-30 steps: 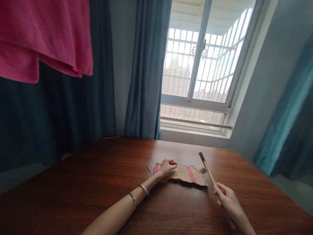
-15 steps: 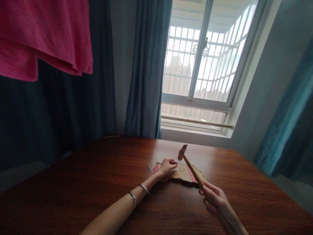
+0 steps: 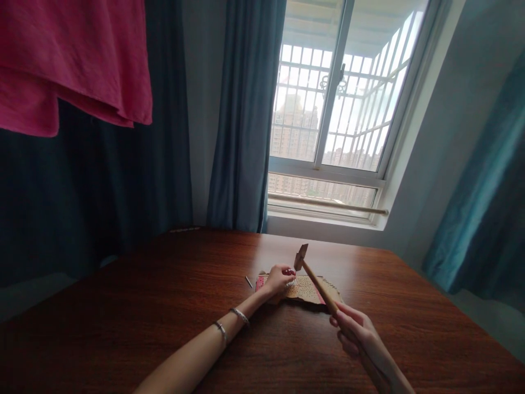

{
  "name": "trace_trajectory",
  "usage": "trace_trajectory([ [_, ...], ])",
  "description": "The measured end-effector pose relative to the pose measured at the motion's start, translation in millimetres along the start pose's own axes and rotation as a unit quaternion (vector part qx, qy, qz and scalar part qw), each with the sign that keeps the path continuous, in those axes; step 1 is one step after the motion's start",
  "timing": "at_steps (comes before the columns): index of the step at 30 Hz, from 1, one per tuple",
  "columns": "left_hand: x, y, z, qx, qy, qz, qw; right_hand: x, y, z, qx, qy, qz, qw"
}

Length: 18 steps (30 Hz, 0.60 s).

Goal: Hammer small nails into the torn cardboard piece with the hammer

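Note:
A small hammer (image 3: 314, 278) with a wooden handle and a dark metal head is gripped in my right hand (image 3: 353, 331). Its head hovers just right of my left fingertips. My left hand (image 3: 279, 280) rests on the left end of a tan board (image 3: 307, 290) with pink stripes and many small dots, its fingers pinched together on something too small to make out. Two silver bangles circle my left wrist. The board lies on a reddish-brown wooden table (image 3: 143, 317).
A single dark nail (image 3: 248, 282) lies on the table left of the board. Behind the table are blue curtains (image 3: 241, 120) and a barred window (image 3: 340, 109). A pink cloth (image 3: 74, 60) hangs at the upper left.
My right hand swung the hammer from the right end of the board leftwards. Its head now sits lower, close to my left fingertips. My left hand has stayed put.

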<state>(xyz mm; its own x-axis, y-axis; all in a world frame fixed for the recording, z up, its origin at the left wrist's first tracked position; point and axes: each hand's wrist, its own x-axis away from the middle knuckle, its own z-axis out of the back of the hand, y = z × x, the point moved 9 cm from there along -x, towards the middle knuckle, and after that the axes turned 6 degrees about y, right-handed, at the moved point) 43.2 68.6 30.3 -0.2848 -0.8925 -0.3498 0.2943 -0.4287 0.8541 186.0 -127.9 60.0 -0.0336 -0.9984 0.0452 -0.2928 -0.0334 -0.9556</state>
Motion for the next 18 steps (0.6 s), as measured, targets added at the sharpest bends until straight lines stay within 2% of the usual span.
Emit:
trace_trajectory([
  [18,-0.9,-3.8,-0.7,-0.017,0.003,-0.013,1.000,-1.4,3.2,4.8,0.003,0.018,0.003,1.000],
])
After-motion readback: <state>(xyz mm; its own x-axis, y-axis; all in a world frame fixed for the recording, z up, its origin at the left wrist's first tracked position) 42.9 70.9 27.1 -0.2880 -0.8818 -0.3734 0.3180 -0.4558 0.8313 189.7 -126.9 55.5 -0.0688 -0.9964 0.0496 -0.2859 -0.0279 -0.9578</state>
